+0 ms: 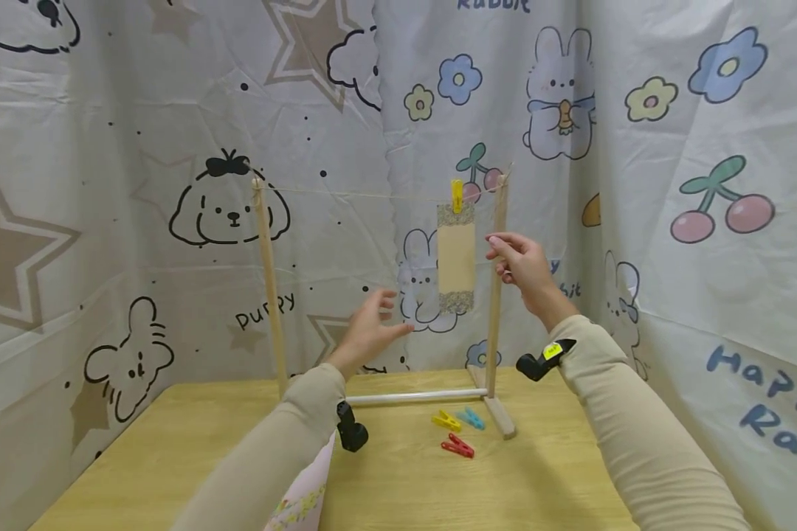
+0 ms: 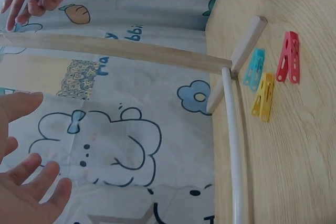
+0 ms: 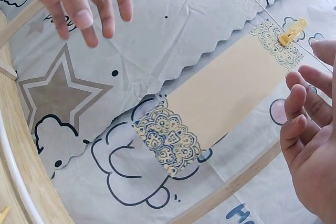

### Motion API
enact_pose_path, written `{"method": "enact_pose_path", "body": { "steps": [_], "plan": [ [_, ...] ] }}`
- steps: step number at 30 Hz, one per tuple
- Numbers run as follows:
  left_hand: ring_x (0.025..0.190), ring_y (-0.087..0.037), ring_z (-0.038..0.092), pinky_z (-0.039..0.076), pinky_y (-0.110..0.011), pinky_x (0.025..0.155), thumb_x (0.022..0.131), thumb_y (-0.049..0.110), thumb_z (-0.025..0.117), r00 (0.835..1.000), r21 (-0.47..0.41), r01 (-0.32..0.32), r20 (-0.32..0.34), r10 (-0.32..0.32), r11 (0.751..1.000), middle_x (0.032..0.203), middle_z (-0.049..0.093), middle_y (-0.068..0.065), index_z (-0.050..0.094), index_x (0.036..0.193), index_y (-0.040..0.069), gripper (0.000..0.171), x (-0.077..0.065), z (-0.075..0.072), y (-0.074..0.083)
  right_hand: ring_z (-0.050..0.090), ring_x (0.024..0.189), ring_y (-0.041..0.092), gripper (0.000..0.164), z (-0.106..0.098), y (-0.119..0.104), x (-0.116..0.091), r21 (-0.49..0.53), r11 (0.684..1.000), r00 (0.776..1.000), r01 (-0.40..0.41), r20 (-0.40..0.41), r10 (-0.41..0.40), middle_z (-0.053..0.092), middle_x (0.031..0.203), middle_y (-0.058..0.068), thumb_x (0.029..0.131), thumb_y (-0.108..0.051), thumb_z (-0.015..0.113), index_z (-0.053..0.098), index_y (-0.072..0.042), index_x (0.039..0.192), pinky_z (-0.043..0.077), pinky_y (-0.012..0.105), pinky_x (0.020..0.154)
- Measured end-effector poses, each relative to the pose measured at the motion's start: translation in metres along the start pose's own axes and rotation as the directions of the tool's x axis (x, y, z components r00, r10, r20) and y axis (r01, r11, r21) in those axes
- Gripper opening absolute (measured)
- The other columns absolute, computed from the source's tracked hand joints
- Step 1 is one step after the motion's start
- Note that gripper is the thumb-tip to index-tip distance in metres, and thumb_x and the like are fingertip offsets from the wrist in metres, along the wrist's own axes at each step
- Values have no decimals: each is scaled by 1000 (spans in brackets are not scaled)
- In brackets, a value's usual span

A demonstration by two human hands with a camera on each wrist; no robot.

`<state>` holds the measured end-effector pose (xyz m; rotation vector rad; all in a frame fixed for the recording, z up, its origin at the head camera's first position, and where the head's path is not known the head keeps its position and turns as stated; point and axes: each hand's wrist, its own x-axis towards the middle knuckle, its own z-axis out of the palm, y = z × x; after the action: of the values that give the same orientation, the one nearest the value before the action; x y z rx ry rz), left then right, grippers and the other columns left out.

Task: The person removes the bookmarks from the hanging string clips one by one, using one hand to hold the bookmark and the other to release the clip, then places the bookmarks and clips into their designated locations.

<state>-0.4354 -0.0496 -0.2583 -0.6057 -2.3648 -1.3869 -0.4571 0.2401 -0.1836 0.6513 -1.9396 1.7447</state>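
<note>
A cream paper strip [image 1: 456, 258] with patterned bands at both ends hangs from a string [image 1: 359, 195], held by a yellow clothespin [image 1: 457, 196]. The string runs between the two posts of a wooden stand [image 1: 497, 295]. Just right of the strip is my right hand [image 1: 525, 267], its fingers loosely bent with nothing between them. My left hand [image 1: 372, 324] hovers to the strip's lower left, fingers spread and apart from it. In the right wrist view the strip [image 3: 226, 93] hangs between both hands, touched by neither.
On the table [image 1: 538, 472] lie a yellow clothespin [image 1: 446, 420], a blue clothespin [image 1: 470, 418] and a red clothespin [image 1: 458, 445], near the stand's right foot. A white rod [image 1: 412, 397] joins the stand's base. Pink floral material [image 1: 305, 494] lies beside my left forearm. A printed curtain [image 1: 345, 243] hangs behind.
</note>
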Motion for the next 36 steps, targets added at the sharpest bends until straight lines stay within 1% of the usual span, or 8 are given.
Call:
{"method": "enact_pose_path", "body": {
  "steps": [5, 8, 14, 19, 23, 27, 31, 36],
  "plan": [
    [130, -38, 54, 52, -51, 102, 92, 18, 82, 999, -74, 38, 23, -37, 997, 140, 52, -17, 46, 150, 10, 69, 8, 17, -11, 52, 63, 11, 35, 0, 0, 3, -10, 1000, 1000, -9, -7, 9, 63, 93, 6, 107, -31, 60, 64, -3, 127, 46, 18, 52],
    [131, -38, 53, 52, -51, 102, 93, 16, 81, 999, -125, 43, 13, -42, 991, 140, 52, -17, 45, 151, 11, 68, 14, 26, -15, 52, 65, 12, 38, 3, -2, 8, -25, 1000, 1000, -7, -9, 7, 63, 96, 9, 107, -32, 60, 63, -1, 130, 46, 20, 53],
    [130, -40, 53, 52, -51, 102, 96, 9, 76, 999, -219, 31, -15, -35, 975, 137, 53, -20, 42, 155, 12, 68, 27, 39, -19, 52, 65, 11, 39, 12, -13, 26, -32, 999, 999, 24, -34, -25, 63, 97, 8, 107, -33, 61, 64, -2, 130, 44, 21, 53],
    [131, -41, 53, 53, -52, 101, 97, 7, 74, 1000, -256, 30, -1, -31, 966, 136, 53, -19, 37, 158, 18, 71, 39, 53, -22, 52, 61, 9, 36, 17, -23, 42, 8, 999, 995, 50, -82, -49, 64, 93, 5, 106, -30, 63, 65, -2, 127, 43, 19, 51],
    [128, -39, 57, 53, -53, 101, 100, 10, 71, 1000, -287, 10, 5, -9, 958, 136, 56, -22, 35, 159, 19, 69, 48, 65, -23, 52, 60, 9, 39, 25, -28, 53, -24, 995, 989, 92, -111, -94, 64, 97, 8, 106, -28, 63, 63, 1, 132, 42, 17, 51],
    [121, -37, 62, 56, -52, 95, 103, 11, 67, 1000, -301, -22, -21, 16, 954, 133, 59, -23, 34, 159, 21, 66, 55, 78, -24, 54, 61, 10, 39, 35, -30, 60, -88, 989, 981, 121, -140, -132, 63, 111, 10, 106, -28, 62, 62, -5, 137, 42, 18, 52],
    [107, -30, 70, 59, -48, 87, 106, 6, 59, 999, -337, -34, -39, 23, 941, 120, 68, -21, 37, 158, 20, 58, 60, 90, -24, 57, 65, 14, 39, 40, -32, 68, -159, 977, 970, 142, -176, -169, 60, 118, 9, 106, -29, 62, 62, -8, 139, 43, 18, 54],
    [89, -27, 75, 62, -45, 84, 107, 0, 54, 999, -443, -39, -36, 26, 896, 100, 72, -18, 46, 153, 18, 50, 64, 99, -21, 57, 70, 19, 38, 41, -34, 76, -227, 959, 963, 171, -167, -211, 59, 119, 11, 106, -27, 62, 62, -7, 139, 49, 23, 61]
  ]
}}
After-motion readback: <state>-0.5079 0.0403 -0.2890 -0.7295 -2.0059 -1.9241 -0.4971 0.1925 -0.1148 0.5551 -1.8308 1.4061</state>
